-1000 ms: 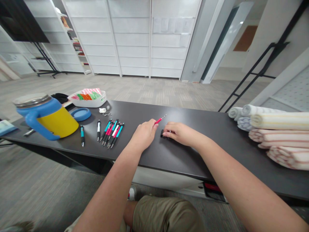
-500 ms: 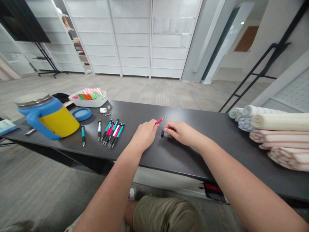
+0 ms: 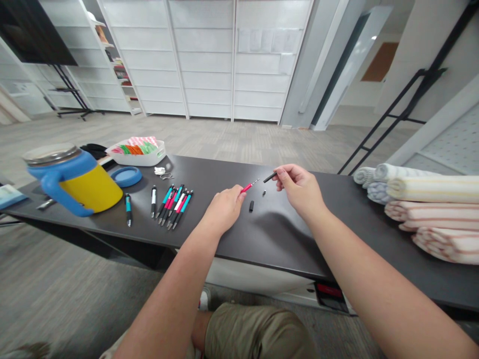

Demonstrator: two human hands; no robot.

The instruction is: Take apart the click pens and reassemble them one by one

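Observation:
My left hand [image 3: 224, 207] is closed around a red pen barrel [image 3: 247, 188], its thin metallic inner end sticking out to the upper right. Just right of that end, my right hand [image 3: 299, 188] pinches a slim black pen part [image 3: 270, 177] between thumb and fingers, its free end pointing left and apart from the red barrel. Below, on the dark table, lie a short black sleeve [image 3: 251, 206] and a tiny metal pen tip [image 3: 264, 193]. A bunch of pens [image 3: 175, 207] with teal, red and white barrels lies to the left.
Further left are a white-and-black pen [image 3: 153, 202], a teal pen [image 3: 128, 209], a blue-and-yellow mug [image 3: 92, 182], a blue lid [image 3: 127, 176] and a white basket [image 3: 138, 158] of colourful packets. Rolled cloths [image 3: 434, 204] are stacked at the table's right end.
My right hand has moved up and right from beside the black sleeve, which stays on the table. The slim black part and the metal tip now show. My left hand is nearly still.

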